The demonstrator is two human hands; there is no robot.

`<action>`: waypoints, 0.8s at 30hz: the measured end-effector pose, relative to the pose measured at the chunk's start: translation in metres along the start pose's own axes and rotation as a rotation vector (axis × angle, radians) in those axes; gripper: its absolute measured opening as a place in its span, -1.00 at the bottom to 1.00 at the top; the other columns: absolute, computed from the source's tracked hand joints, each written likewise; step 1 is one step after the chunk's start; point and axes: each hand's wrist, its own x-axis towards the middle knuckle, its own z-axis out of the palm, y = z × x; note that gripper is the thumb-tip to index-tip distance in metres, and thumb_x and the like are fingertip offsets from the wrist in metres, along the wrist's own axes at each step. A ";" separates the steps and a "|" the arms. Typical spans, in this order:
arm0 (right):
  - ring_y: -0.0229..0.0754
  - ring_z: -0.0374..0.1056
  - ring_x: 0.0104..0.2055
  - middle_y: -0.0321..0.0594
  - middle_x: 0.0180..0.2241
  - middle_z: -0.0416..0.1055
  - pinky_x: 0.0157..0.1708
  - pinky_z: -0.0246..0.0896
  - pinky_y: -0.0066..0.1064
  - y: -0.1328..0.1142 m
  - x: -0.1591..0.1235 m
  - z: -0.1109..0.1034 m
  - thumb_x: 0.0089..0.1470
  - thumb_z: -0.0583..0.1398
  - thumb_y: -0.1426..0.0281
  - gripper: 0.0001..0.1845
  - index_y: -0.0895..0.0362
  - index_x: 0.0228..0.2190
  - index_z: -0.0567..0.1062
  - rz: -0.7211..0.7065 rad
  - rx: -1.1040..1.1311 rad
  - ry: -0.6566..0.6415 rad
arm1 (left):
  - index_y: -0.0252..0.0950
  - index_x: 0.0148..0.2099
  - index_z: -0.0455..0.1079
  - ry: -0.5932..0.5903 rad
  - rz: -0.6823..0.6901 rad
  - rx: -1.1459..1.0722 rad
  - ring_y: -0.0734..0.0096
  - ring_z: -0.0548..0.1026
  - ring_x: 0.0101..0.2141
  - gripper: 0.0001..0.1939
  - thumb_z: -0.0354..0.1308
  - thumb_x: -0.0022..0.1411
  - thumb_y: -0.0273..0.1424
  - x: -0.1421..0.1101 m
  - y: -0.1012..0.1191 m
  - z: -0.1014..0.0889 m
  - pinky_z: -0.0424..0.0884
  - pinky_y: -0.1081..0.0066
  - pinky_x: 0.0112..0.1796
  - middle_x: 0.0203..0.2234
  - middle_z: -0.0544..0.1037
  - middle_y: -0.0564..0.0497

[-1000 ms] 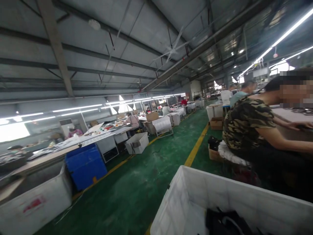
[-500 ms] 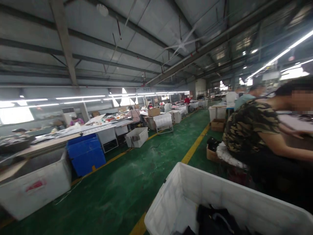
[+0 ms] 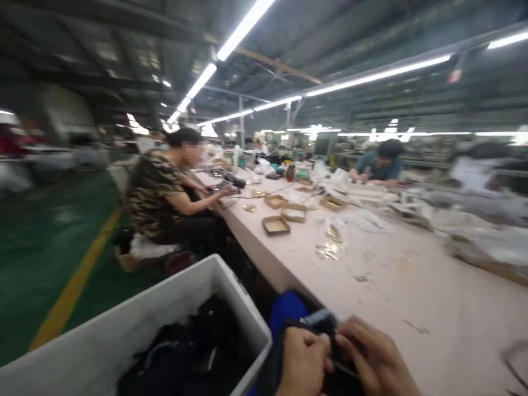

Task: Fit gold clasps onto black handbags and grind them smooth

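At the lower right, my left hand [image 3: 304, 357] is closed on a piece of dark fabric [image 3: 293, 324] with a grey-blue strip [image 3: 319, 318] along its top. My right hand [image 3: 376, 352] is close beside it, fingers pinched on the same dark piece. The hands hide most of it, and blur keeps its exact kind unclear. A bright blue surface [image 3: 284, 308] shows just behind my hands. To their left stands a white plastic bin [image 3: 124, 316] holding dark fabric items [image 3: 173, 352].
A long pale table [image 3: 396, 308] runs along the right, bearing small cardboard trays [image 3: 276, 225], gold metal pieces [image 3: 328, 250] and plastic bags [image 3: 367, 220]. A person in a camouflage shirt [image 3: 154, 190] works at its left edge; another person [image 3: 381, 162] sits across. Green floor [image 3: 82, 214] lies left.
My view has swung right, from the aisle to the pale table. Both my hands and the dark fabric now show; the bin and the person in camouflage have shifted left in view.
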 end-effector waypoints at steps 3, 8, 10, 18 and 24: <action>-0.18 0.39 -0.45 -0.24 -0.50 0.48 -0.42 0.26 -0.39 0.005 0.004 -0.013 0.25 0.19 0.24 -0.72 0.11 -0.41 0.58 0.304 0.253 -0.061 | -0.29 -0.15 0.62 -0.053 0.102 0.150 0.35 0.48 -0.41 -0.78 0.31 0.20 -0.28 0.019 -0.005 0.008 0.40 0.41 -0.39 -0.33 0.61 -0.06; -0.20 0.34 -0.50 -0.25 -0.56 0.47 -0.44 0.21 -0.40 0.010 0.018 -0.006 0.17 0.24 0.19 -0.71 0.18 -0.36 0.60 0.497 0.481 -0.074 | -0.36 -0.33 0.65 -0.118 0.203 0.296 0.42 0.41 -0.56 -0.82 0.23 0.15 -0.40 0.042 -0.002 0.005 0.26 0.47 -0.52 -0.58 0.55 -0.04; -0.19 0.37 -0.47 -0.23 -0.53 0.49 -0.40 0.23 -0.38 0.014 0.015 -0.006 0.18 0.23 0.18 -0.69 0.18 -0.32 0.60 0.503 0.509 -0.091 | -0.35 -0.36 0.64 -0.071 0.205 0.312 0.42 0.40 -0.57 -0.83 0.24 0.14 -0.40 0.047 -0.005 0.008 0.23 0.48 -0.54 -0.60 0.54 -0.04; -0.17 0.41 -0.45 -0.21 -0.52 0.53 -0.42 0.22 -0.40 0.022 0.009 -0.008 0.22 0.18 0.24 -0.70 0.20 -0.24 0.60 0.477 0.431 -0.063 | -0.35 -0.39 0.61 -0.059 0.169 0.311 0.40 0.42 -0.56 -0.83 0.25 0.13 -0.37 0.055 -0.009 0.019 0.24 0.48 -0.53 -0.58 0.56 -0.05; -0.25 0.27 -0.54 -0.28 -0.57 0.44 -0.53 0.08 -0.45 0.018 0.013 -0.004 0.19 0.17 0.28 -0.73 0.20 -0.32 0.60 0.508 0.378 0.005 | -0.36 -0.41 0.57 -0.066 0.194 0.331 0.40 0.42 -0.56 -0.76 0.21 0.18 -0.30 0.058 -0.006 0.025 0.24 0.49 -0.54 -0.61 0.53 -0.03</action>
